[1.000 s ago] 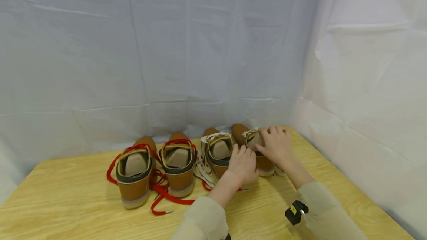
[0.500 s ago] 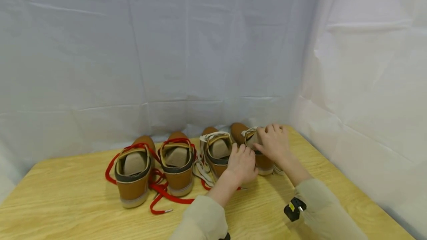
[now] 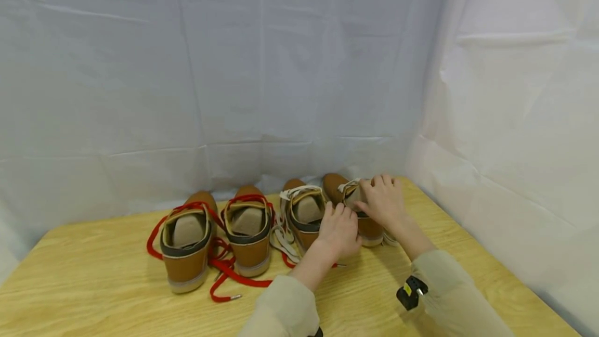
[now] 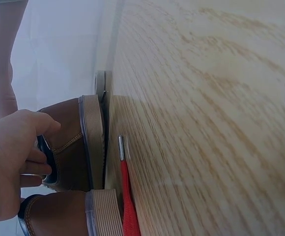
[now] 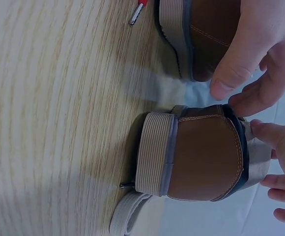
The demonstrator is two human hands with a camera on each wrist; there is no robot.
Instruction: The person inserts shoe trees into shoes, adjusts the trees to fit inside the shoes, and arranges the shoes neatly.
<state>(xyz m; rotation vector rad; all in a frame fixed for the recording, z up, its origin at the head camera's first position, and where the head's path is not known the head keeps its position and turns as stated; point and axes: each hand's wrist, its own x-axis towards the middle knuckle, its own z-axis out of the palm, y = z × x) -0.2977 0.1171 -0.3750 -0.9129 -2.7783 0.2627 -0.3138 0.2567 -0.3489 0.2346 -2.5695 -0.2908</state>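
A brown leather shoe (image 3: pixel 370 233) with pale laces stands at the right end of a row, its heel facing me. My right hand (image 3: pixel 385 199) lies over its opening, thumb on the near left side of the grey tongue (image 5: pixel 258 160) and fingers curled at the other side. Close by on the left, my left hand (image 3: pixel 339 228) reaches between this shoe and its pale-laced neighbour (image 3: pixel 299 235). Its fingertips touch the dark collar (image 5: pixel 244 147) in the right wrist view, while its thumb stands apart from them.
Two brown shoes with red laces, one far left (image 3: pixel 187 269) and one beside it (image 3: pixel 252 254), stand on the wooden table (image 3: pixel 117 274). A loose red lace (image 3: pixel 234 274) trails across the tabletop. White sheeting (image 3: pixel 299 92) hangs behind and on the right.
The view has shifted slightly. Both hands and the shoes otherwise keep almost the same places.
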